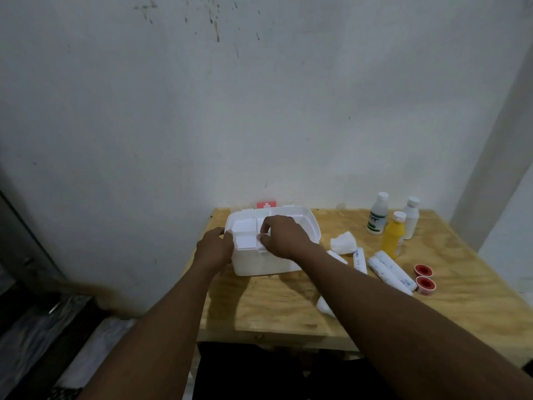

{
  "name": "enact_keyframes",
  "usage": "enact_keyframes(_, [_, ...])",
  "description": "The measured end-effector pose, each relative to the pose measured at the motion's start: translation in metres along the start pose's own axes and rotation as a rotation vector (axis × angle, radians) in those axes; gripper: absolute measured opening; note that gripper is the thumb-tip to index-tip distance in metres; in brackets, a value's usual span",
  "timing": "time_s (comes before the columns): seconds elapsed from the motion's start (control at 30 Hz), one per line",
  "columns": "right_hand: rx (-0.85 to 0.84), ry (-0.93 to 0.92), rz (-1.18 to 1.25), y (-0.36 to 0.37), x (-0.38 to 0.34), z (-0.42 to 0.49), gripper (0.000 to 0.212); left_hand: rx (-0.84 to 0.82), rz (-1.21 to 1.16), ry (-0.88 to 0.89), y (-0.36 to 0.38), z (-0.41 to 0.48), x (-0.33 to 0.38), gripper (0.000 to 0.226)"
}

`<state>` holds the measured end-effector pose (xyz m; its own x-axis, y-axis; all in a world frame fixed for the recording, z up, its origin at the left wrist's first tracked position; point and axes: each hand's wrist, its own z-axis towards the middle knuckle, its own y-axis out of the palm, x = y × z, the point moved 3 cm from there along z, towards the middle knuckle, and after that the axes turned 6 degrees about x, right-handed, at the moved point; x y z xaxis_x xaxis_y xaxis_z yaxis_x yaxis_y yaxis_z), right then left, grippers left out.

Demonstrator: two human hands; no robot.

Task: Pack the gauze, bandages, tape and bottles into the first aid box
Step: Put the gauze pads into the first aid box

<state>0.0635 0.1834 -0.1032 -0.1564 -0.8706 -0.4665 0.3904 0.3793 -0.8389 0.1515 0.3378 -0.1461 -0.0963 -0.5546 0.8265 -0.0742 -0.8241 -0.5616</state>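
Observation:
A white first aid box stands open at the table's back left, with a white divided tray on top. My left hand grips the box's left edge. My right hand pinches the tray's front rim with curled fingers. To the right lie a gauze wad, several wrapped bandage rolls and two red tape rolls. Three bottles stand behind: white with a green label, yellow and plain white. More gauze shows beside my right forearm.
The plywood table stands against a white wall. The box's lid with a red cross label is behind the box. A dark floor and a metal edge lie to the left of the table.

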Motion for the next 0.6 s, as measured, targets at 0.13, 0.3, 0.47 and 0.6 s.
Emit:
enact_keyframes(0.13, [0.129,0.013,-0.088,0.009,-0.006,-0.011,0.021,0.002,0.002,-0.006,0.001,-0.001,0.001,0.044])
enact_keyframes(0.3, [0.133,-0.03,-0.044,0.007,-0.003,-0.015,0.025,0.016,0.019,0.005,0.0,-0.004,0.003,0.045])
enact_keyframes(0.47, [0.066,0.002,0.044,0.004,0.0,-0.01,0.031,0.008,0.012,-0.003,-0.001,-0.005,0.004,0.044])
enact_keyframes(0.6, [0.021,-0.006,0.056,0.002,0.001,-0.009,0.026,0.004,0.017,-0.005,-0.001,-0.005,0.005,0.044])
